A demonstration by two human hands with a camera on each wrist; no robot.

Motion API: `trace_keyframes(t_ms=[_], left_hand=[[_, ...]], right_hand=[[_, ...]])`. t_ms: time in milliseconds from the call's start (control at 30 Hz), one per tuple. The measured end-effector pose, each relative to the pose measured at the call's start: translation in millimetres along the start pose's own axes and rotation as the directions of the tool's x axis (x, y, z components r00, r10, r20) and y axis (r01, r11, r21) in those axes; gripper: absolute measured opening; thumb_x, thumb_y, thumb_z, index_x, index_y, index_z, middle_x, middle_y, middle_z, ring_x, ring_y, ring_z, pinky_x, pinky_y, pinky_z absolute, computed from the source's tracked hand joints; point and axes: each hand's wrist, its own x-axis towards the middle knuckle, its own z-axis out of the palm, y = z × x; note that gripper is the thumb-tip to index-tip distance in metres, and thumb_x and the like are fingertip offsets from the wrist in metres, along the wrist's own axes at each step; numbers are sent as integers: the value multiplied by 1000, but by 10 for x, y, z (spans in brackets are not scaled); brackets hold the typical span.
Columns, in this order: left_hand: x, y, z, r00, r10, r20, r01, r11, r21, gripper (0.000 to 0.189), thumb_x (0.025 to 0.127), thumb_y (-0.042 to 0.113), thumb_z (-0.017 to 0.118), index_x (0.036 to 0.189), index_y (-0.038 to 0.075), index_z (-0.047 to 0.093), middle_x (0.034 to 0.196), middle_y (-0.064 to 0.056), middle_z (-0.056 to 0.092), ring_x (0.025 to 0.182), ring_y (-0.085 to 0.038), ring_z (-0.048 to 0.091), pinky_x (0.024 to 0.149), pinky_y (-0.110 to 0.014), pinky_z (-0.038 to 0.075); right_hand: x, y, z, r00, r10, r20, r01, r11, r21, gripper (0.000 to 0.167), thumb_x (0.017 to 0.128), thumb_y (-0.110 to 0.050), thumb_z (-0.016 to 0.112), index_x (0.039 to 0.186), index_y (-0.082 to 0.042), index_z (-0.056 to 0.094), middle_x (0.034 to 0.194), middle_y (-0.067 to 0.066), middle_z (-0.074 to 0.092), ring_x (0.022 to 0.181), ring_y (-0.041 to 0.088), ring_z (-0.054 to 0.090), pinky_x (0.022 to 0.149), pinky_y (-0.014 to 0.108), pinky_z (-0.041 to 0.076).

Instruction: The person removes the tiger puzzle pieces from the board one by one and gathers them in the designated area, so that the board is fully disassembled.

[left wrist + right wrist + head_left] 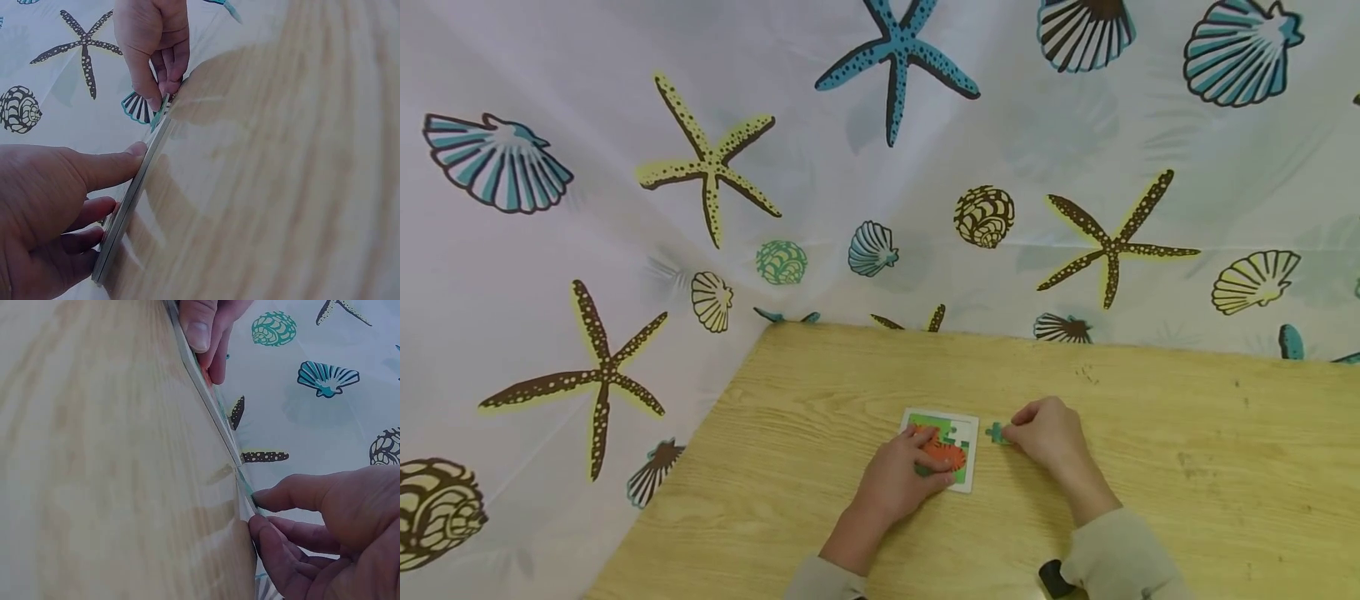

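Note:
A small square jigsaw puzzle point(973, 450) with a white frame and a green and orange picture lies flat on the table. Bare white base shows at its upper right. My left hand point(897, 477) rests over its left side, fingers spread across the picture and thumb near the lower edge. In the left wrist view the puzzle tray point(128, 203) appears edge-on under that hand. Just right of the frame, my right hand point(1051, 433) pinches a green puzzle piece point(996, 432) between thumb and fingers, low over the table. The right wrist view shows the piece point(247, 486) close to the tray's corner.
The wood-grain table point(1210, 483) stretches out on both sides of the hands. Behind and to the left hangs a white curtain point(820, 183) printed with starfish and shells, reaching the table's edges. A black band point(1055, 578) sits by the right sleeve.

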Motion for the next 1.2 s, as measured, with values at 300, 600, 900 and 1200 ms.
trace_keyframes(t_ms=[300, 600, 900, 1200], left_hand=[[12, -41, 10, 1000, 11, -12, -11, 999, -31, 20, 87, 29, 86, 94, 10, 85, 152, -11, 56, 150, -41, 37, 119, -61, 35], [-12, -57, -9, 1000, 8, -10, -8, 1000, -26, 20, 87, 30, 87, 92, 10, 85, 151, -12, 57, 150, -41, 38, 119, -63, 34], [3, -54, -1, 999, 39, -25, -40, 998, -49, 19, 86, 27, 88, 91, 9, 85, 149, -14, 58, 149, -44, 39, 117, -62, 37], [5, -42, -6, 999, 37, -29, -39, 997, -62, 18, 86, 26, 88, 88, 8, 84, 148, -15, 58, 148, -44, 39, 117, -64, 36]], right_hand=[[12, 44, 15, 1000, -11, -4, 11, 999, -47, 15, 87, -13, 82, 87, 0, 74, 84, 9, 71, 77, 22, 63, 68, 34, 54], [-17, 36, -75, 996, 7, 93, -6, 1000, -9, 28, 92, -26, 80, 96, 1, 73, 79, 6, 73, 74, 18, 65, 66, 33, 53], [-20, 6, -139, 997, 29, 75, -30, 999, 14, 30, 95, -25, 76, 101, 4, 71, 80, 8, 74, 72, 17, 68, 66, 32, 54], [7, 19, -85, 998, -62, 11, 61, 996, 70, 23, 95, -18, 76, 101, 4, 76, 87, 8, 75, 74, 15, 67, 66, 29, 55]])
